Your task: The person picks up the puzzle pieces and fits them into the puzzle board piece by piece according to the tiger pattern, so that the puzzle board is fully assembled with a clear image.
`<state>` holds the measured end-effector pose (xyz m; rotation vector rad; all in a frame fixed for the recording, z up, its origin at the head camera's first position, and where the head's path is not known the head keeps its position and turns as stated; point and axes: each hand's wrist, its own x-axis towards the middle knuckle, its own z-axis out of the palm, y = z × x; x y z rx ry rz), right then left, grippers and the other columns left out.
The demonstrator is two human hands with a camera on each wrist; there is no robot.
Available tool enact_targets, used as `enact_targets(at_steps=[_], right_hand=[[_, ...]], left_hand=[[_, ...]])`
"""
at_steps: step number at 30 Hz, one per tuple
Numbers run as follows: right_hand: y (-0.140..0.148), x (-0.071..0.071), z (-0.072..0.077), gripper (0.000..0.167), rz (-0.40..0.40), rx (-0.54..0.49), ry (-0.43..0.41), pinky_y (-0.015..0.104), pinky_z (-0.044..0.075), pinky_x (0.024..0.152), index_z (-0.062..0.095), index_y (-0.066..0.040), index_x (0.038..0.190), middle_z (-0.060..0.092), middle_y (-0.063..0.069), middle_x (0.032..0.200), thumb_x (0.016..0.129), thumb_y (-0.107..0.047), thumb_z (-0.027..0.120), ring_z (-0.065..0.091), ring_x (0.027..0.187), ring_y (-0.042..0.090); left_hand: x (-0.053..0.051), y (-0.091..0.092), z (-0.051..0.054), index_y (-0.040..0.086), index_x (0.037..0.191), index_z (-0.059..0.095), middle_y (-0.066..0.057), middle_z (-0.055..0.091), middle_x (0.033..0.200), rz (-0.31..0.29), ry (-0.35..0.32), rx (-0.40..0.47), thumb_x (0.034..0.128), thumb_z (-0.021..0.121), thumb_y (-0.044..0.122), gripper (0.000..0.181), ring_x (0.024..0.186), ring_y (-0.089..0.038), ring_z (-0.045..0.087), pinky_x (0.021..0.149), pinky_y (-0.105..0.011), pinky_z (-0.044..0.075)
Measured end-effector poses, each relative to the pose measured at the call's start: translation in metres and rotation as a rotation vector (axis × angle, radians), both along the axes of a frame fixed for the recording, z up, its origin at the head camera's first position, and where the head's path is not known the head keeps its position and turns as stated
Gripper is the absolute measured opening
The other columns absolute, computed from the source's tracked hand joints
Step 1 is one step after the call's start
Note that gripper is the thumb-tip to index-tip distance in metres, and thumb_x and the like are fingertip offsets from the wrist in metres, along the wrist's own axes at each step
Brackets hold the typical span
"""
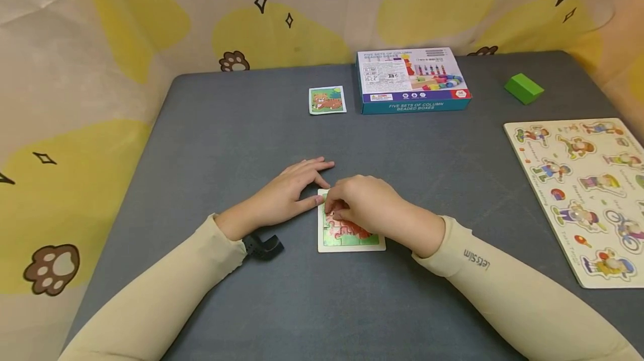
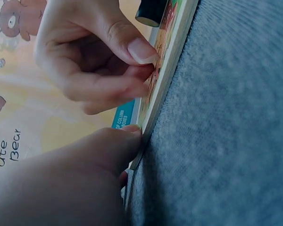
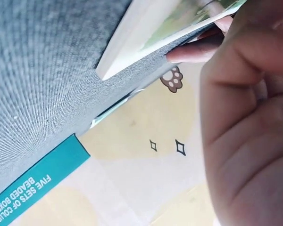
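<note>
A small jigsaw puzzle in a pale frame lies flat on the grey table, with a red figure on green. My left hand is beside its upper left corner, fingers spread and thumb touching the frame edge. Over the puzzle's upper left part is my right hand, its fingers curled and the thumb and index tips down at the picture. In the left wrist view the right hand brings thumb and fingertips close together at the puzzle surface. Whether a piece is between them is hidden.
A tiger picture puzzle lies farther back, left of a beaded-boxes carton. Behind right sits a green block. A large board with several figure pieces covers the right side. Patterned cloth hangs behind the table.
</note>
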<state>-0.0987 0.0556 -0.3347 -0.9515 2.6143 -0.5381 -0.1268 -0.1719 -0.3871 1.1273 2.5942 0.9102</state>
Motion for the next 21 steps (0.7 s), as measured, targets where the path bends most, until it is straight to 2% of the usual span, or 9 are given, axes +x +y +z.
enact_targets(at_steps=[6,11,14,17,21], right_hand=[[0.003,0.002,0.003,0.009,0.112,0.021,0.116,0.037,0.059,0.076,0.085,-0.022,0.100,0.070,-0.008,0.094,0.093,-0.018,0.083,0.069,0.086,0.013],[0.006,0.003,0.007,0.013,0.198,0.131,0.238,0.028,0.055,0.066,0.086,-0.022,0.104,0.067,-0.006,0.089,0.093,-0.016,0.083,0.064,0.078,0.012],[0.008,0.003,0.013,0.019,0.225,0.215,0.257,0.026,0.052,0.063,0.085,-0.022,0.110,0.069,-0.004,0.090,0.093,-0.015,0.082,0.060,0.077,0.013],[0.009,0.004,0.018,0.029,0.256,0.270,0.242,0.028,0.053,0.067,0.083,-0.022,0.119,0.072,-0.001,0.098,0.091,-0.012,0.083,0.060,0.081,0.015],[0.014,0.002,0.021,0.023,0.313,0.263,0.260,0.028,0.052,0.066,0.085,-0.021,0.109,0.068,-0.002,0.089,0.090,-0.008,0.083,0.057,0.077,0.015]], left_hand=[[0.000,0.000,0.000,0.013,0.123,0.068,-0.002,0.039,0.166,0.003,-0.003,-0.004,0.1044,0.068,0.022,0.020,0.157,-0.021,0.024,0.129,-0.044,0.012],[0.001,0.001,0.001,0.014,0.124,0.068,-0.001,0.038,0.167,0.007,-0.016,-0.009,0.1047,0.068,0.022,0.021,0.158,-0.020,0.022,0.129,-0.044,0.012],[0.000,0.001,0.000,0.014,0.124,0.068,-0.001,0.037,0.167,0.008,-0.013,-0.009,0.1048,0.068,0.022,0.021,0.158,-0.019,0.022,0.129,-0.044,0.011],[0.000,0.000,-0.001,0.014,0.124,0.068,-0.001,0.038,0.167,0.007,-0.006,-0.006,0.1048,0.067,0.022,0.021,0.158,-0.020,0.022,0.129,-0.044,0.012],[0.000,0.000,-0.001,0.014,0.124,0.068,-0.001,0.038,0.166,0.006,0.002,-0.007,0.1049,0.067,0.022,0.020,0.158,-0.020,0.023,0.129,-0.044,0.012]])
